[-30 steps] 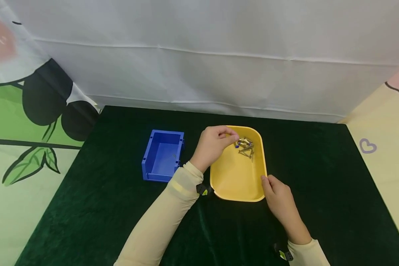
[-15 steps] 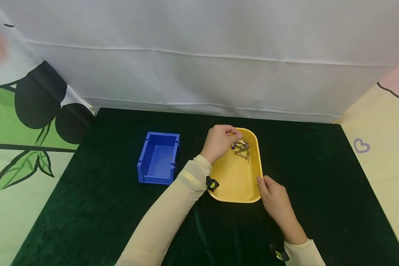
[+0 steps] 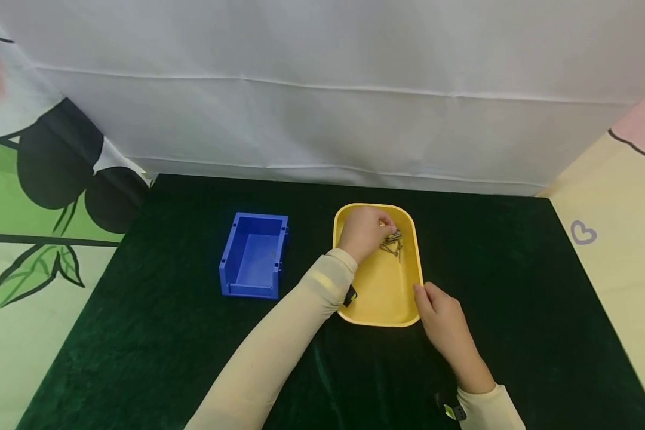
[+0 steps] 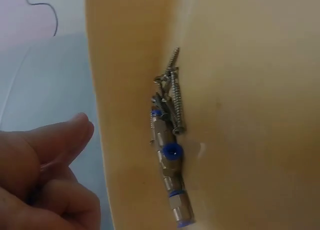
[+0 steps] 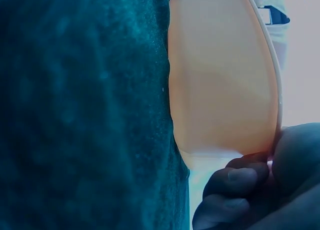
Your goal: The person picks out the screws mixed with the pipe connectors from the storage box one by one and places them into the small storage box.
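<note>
Here the left hand (image 3: 364, 230) is the nearer to the fittings (image 4: 172, 165) and screws (image 4: 175, 98) in the tray (image 3: 384, 298). Their row runs along the tray's wall, screws on the person's side of the fingertips. The left fingers curl; whether they pinch anything cannot be told. The right hand (image 3: 445, 313) pinches the tray's edge. No writing is legible.

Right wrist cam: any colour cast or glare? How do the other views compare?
Right wrist: strong blue-green cast on the cloth, right hand dark, washed-out area past the tray; left wrist: screws and metal fittings legible but slightly soft, faint glint on the tray beside them; head: fairly even light, soft shading on the backdrop.
</note>
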A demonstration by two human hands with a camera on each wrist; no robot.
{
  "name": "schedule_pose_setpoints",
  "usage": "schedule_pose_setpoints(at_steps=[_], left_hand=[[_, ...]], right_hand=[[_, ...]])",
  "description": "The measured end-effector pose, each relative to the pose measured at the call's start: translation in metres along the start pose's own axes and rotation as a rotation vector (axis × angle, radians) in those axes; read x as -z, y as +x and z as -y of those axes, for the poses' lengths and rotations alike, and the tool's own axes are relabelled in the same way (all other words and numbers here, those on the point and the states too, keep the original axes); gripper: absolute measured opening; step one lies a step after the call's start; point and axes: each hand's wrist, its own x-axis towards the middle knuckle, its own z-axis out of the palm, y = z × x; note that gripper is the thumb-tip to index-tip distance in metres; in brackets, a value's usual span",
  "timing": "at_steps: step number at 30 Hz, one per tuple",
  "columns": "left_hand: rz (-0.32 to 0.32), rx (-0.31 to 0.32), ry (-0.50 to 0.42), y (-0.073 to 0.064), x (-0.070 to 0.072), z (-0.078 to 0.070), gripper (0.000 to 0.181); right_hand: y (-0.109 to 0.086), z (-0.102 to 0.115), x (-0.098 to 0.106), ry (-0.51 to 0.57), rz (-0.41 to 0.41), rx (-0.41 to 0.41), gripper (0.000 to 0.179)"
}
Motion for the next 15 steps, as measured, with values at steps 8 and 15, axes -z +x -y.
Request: schedule_pose_setpoints(at_steps=[8, 15], left_hand=[[0.017, -0.067, 0.238, 0.009, -0.01, 0.005, 0.011], [0.046, -0.093, 0.327, 0.019, -0.017, 0.005, 0.014]], right_hand=[[0.001, 0.0, 0.0, 0.007, 0.014, 0.008, 0.04], [0.0, -0.001, 0.001, 0.008, 0.011, 0.005, 0.039]])
